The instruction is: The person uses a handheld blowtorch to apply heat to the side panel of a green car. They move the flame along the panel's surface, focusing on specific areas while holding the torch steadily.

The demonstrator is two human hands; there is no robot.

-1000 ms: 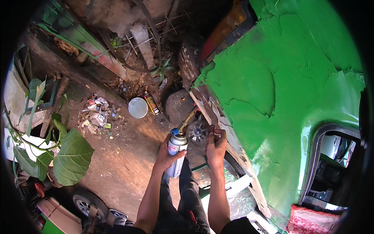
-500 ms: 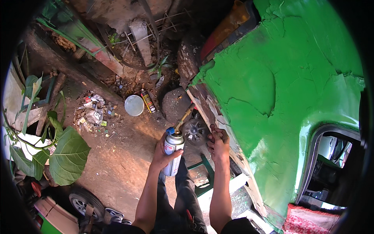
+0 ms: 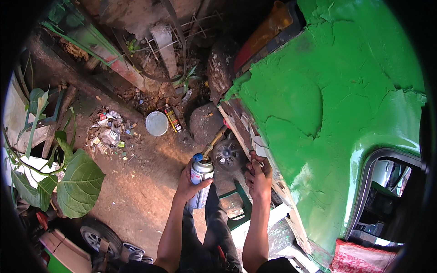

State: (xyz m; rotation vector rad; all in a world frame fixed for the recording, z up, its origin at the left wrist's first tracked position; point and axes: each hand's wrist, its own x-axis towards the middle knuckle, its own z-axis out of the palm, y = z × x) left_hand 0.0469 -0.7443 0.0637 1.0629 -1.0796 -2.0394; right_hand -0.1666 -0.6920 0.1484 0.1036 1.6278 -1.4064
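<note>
The left hand (image 3: 185, 186) encircles the gas canister (image 3: 199, 194), likely to angle the torch nozzle (image 3: 216, 139) away — whether the curled right hand (image 3: 259, 178) holds anything is unclear.

And out to your left, a broad-leafed plant (image 3: 82, 184) spreads with a tyred wheel (image 3: 94, 235) nearer you, while ahead a litter heap (image 3: 110, 132) lies near a pale disc (image 3: 156, 123), just beside a yellow-and-black container (image 3: 173, 119)!

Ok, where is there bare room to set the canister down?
The ground looks bare between the litter, big leaf, wheel and left forearm. It's crowded around the right hand: in this view the hubcap, green frame and green panel hem it in.
</note>
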